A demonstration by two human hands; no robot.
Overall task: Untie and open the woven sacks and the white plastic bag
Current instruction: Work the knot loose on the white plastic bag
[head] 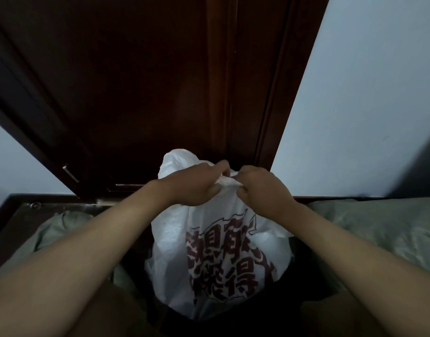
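- Your left hand point(197, 184) grips the twisted neck of the white plastic bag point(216, 254), its fingers curled around the gathered plastic just left of the knot point(227, 181).
- Your right hand point(260, 188) meets it from the 3 o'clock side, fingers pinching the same twist of plastic, so both hands touch at the knot.
- The bag stands upright in the middle of the view, its body hanging below your hands toward 6 o'clock, with dark red printed characters point(223, 259) across its front.
- A loose flap of the bag's top point(177, 161) rises behind your left hand toward 11 o'clock.
- One grey-green woven sack point(384, 229) lies at 4 o'clock, just beside your right forearm; its mouth is out of sight.
- Another woven sack point(60, 227) lies at 8 o'clock, partly under your left forearm.
- A dark wooden door point(148, 81) fills the view at 12 o'clock, with a pale wall point(379, 93) at 2 o'clock.
- Whether the knot is loosened, you cannot tell: your fingers cover it.
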